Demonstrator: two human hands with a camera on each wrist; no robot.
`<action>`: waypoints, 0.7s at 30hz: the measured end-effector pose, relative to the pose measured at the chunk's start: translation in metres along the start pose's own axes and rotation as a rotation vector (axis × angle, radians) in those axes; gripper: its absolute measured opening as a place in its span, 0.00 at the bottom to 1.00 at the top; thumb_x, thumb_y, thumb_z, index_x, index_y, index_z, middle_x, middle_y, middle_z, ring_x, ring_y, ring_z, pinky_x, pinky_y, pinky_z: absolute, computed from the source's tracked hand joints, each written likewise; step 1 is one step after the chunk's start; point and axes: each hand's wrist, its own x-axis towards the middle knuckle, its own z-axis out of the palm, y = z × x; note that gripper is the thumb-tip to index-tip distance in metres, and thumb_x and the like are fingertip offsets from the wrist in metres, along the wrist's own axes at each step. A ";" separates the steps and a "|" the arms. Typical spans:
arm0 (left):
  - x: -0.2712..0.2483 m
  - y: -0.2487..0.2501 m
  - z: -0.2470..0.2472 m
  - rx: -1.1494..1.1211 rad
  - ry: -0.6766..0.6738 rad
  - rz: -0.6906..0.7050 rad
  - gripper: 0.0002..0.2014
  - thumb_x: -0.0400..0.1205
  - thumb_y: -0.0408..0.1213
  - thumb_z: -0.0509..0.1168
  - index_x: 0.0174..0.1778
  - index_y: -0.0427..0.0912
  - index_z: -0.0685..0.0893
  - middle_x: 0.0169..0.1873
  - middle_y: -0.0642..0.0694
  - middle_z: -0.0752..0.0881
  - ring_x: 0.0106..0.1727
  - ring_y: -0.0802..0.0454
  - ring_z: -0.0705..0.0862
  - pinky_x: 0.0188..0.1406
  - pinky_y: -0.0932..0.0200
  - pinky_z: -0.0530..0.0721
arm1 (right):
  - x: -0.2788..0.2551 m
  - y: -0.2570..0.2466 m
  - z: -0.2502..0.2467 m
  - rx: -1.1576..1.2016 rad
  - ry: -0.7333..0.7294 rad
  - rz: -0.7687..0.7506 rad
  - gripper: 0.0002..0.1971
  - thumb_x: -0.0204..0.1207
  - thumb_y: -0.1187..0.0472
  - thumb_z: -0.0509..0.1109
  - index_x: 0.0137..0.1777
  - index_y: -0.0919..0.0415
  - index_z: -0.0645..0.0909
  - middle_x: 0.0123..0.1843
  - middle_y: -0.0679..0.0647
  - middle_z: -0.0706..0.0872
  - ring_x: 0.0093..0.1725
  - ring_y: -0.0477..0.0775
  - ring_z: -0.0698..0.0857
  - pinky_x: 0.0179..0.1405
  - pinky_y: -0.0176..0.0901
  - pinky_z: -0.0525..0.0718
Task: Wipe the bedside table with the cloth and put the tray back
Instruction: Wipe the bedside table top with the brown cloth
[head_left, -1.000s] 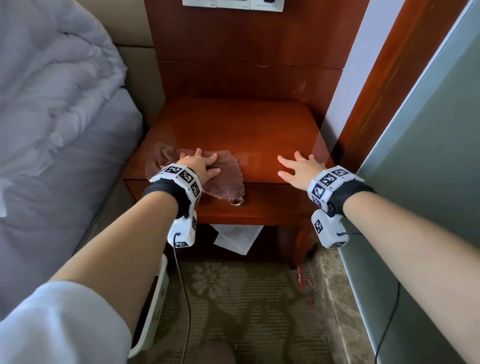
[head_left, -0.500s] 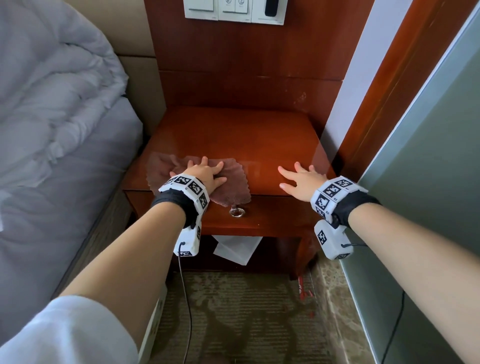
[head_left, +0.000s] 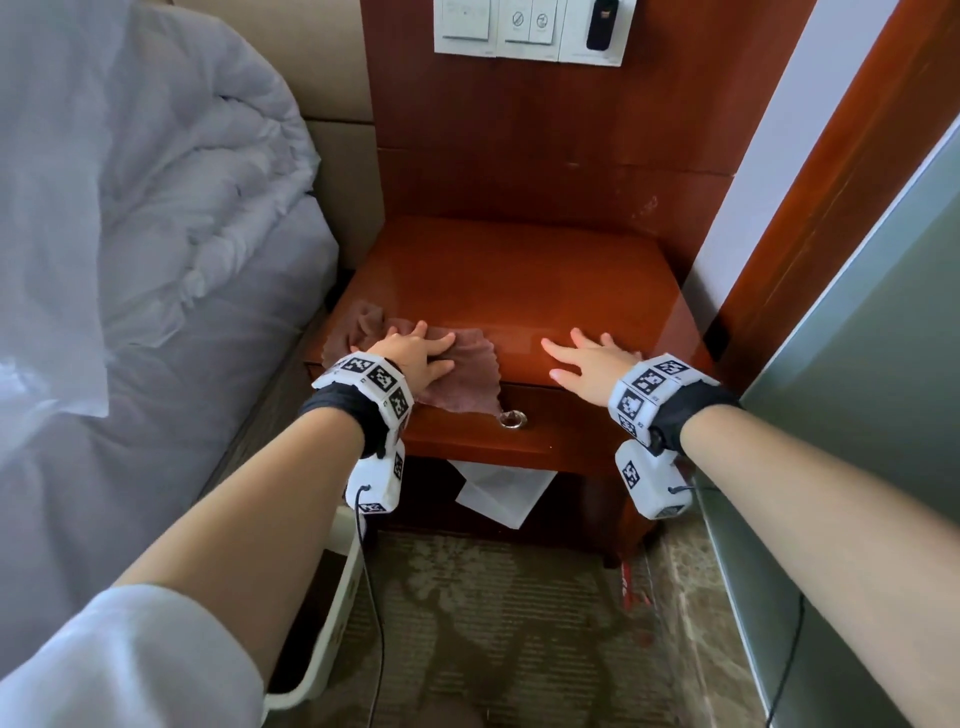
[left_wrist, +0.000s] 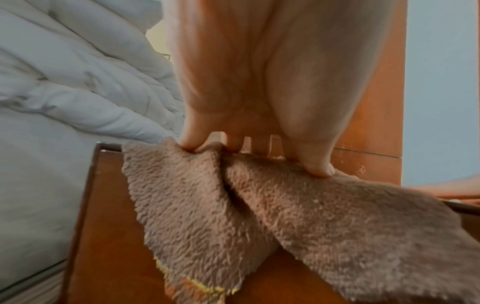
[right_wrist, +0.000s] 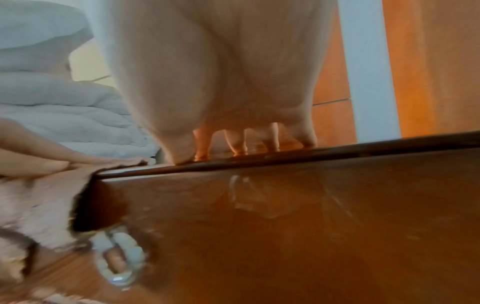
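Head view: left hand flat, fingers spread, pressing brown cloth onto front left of desk; cloth edge overhangs drawer. Right hand flat, fingers straight, resting on desk front right.

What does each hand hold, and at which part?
Nothing is gripped. The left hand presses flat on the cloth's middle; the right hand rests on the bedside table.

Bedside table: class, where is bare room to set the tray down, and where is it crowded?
Free: the top behind both hands, up to the back panel. Crowded: the front edge, with the left hand on the cloth and the right hand.
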 end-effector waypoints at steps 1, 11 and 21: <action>0.001 -0.005 0.000 -0.009 0.003 -0.005 0.25 0.87 0.55 0.46 0.82 0.65 0.51 0.85 0.48 0.46 0.84 0.34 0.49 0.78 0.26 0.53 | 0.002 -0.012 0.001 -0.008 -0.003 -0.046 0.26 0.86 0.44 0.47 0.82 0.34 0.46 0.87 0.50 0.41 0.84 0.70 0.41 0.78 0.76 0.47; 0.008 -0.033 -0.014 -0.012 -0.048 -0.018 0.28 0.86 0.55 0.50 0.82 0.63 0.50 0.85 0.46 0.46 0.83 0.31 0.48 0.81 0.35 0.54 | 0.041 -0.053 -0.020 0.003 -0.058 -0.144 0.29 0.83 0.39 0.52 0.82 0.34 0.47 0.87 0.46 0.41 0.84 0.70 0.40 0.78 0.73 0.46; 0.037 -0.029 -0.041 -0.074 -0.231 -0.046 0.30 0.86 0.54 0.52 0.82 0.65 0.45 0.84 0.50 0.38 0.83 0.33 0.39 0.73 0.18 0.50 | 0.107 -0.051 -0.058 0.014 -0.125 -0.106 0.37 0.79 0.37 0.59 0.83 0.38 0.44 0.87 0.49 0.40 0.83 0.72 0.40 0.81 0.70 0.49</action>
